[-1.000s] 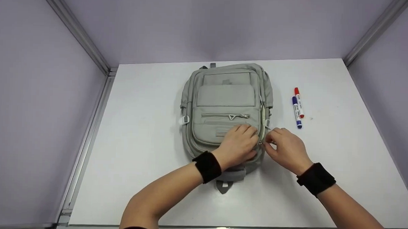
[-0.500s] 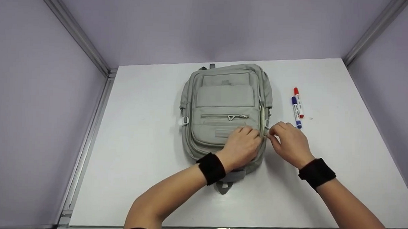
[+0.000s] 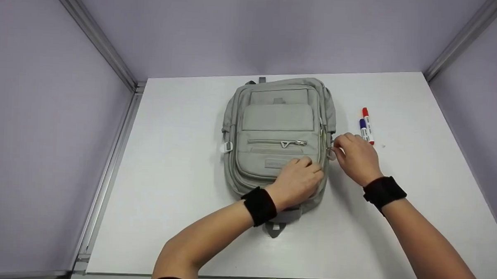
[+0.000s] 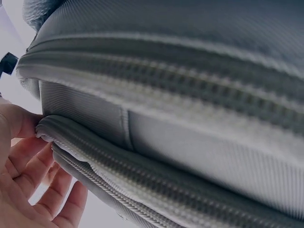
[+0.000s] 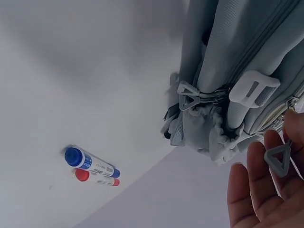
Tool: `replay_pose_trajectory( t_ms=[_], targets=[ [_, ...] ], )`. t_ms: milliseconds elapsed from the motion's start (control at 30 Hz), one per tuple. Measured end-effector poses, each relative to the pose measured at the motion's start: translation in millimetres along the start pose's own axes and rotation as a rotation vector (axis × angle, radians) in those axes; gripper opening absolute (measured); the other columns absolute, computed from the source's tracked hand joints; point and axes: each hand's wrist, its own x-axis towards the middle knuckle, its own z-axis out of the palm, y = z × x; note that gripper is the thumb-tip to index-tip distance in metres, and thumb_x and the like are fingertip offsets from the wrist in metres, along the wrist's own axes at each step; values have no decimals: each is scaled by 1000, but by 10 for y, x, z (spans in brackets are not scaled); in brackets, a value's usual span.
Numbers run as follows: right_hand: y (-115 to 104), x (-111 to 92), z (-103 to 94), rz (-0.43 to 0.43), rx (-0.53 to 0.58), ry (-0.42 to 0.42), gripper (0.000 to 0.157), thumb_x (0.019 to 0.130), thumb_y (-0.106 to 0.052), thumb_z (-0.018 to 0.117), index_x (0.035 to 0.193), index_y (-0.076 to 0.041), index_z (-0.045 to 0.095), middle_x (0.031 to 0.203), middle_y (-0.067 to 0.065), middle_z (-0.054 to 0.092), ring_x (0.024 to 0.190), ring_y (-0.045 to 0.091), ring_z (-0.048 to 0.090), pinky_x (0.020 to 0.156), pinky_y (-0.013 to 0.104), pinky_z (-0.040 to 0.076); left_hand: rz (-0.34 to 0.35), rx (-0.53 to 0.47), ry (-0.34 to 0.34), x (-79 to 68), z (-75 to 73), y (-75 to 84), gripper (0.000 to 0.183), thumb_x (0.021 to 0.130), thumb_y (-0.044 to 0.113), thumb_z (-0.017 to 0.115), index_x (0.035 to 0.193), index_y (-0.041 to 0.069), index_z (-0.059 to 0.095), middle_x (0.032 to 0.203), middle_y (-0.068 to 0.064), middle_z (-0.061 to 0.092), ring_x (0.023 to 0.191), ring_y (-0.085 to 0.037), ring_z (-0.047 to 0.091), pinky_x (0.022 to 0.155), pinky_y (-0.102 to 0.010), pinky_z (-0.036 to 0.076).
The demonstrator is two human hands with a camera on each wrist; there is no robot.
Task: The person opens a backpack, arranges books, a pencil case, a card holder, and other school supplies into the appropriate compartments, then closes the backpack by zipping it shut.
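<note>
A grey-green backpack (image 3: 278, 118) lies flat on a white table, front side up. Along its right side runs a zip, with a narrow strip of pale lining showing above my right hand. My right hand (image 3: 357, 157) pinches this zip's slider at the bag's right edge; the triangular zip pull (image 5: 279, 159) hangs against its fingers in the right wrist view. On the lower right of the front, my left hand (image 3: 298, 180) grips the fabric. In the left wrist view, its thumb and fingers (image 4: 35, 164) pinch the corner of the zipped front pocket (image 4: 128, 173).
To the right of the bag lie a blue marker (image 5: 92, 162) and a red marker (image 5: 97, 177), side by side. A white strap buckle (image 5: 254, 89) sits on the bag's side, near another triangular zip pull (image 5: 188, 96). Purple-grey panels (image 3: 256, 32) wall the table.
My right hand has moved up along the bag's right side with the zip slider, and the gap showing lining has shortened. My left hand has shifted slightly right, still holding the fabric.
</note>
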Motion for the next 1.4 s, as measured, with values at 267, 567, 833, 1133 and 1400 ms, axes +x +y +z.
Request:
replay_pose_trajectory(
  t_ms=[267,567,833,1133,1400],
  targets=[
    [137,316,71,43,-35,0,10,93,-9,73,95,-6,64,90,13,64,78,39,61,64,53,47,14,-3,17,-20,-8,-10,15,98,32,60,99,21,69,103,9,64,97,-17,56,71,-33,48],
    [258,505,154,98,-54,-8,10,96,-11,71,96,-4,64,92,16,63,81,41,59,64,55,47,29,13,15,-31,26,22,13,97,32,60,96,22,68,101,9,64,95,-17,55,67,-32,47],
    [235,591,217,126,-44,-18,11,98,-13,67,99,-2,63,95,19,62,85,42,60,68,56,47,29,23,24,-37,50,8,13,98,31,60,97,23,69,103,9,64,95,-16,56,69,-31,48],
    [196,598,218,191,-4,-37,16,98,-14,66,101,1,66,99,22,63,89,44,59,74,57,47,31,10,37,-66,89,-17,13,97,32,63,102,22,70,109,8,65,98,-17,57,72,-32,50],
    [201,567,226,-9,65,59,13,93,-4,67,105,-1,69,114,19,67,106,43,59,92,56,46,40,-15,59,-163,79,-53,16,100,28,59,106,22,73,126,6,64,109,-17,59,80,-33,51]
  ],
)
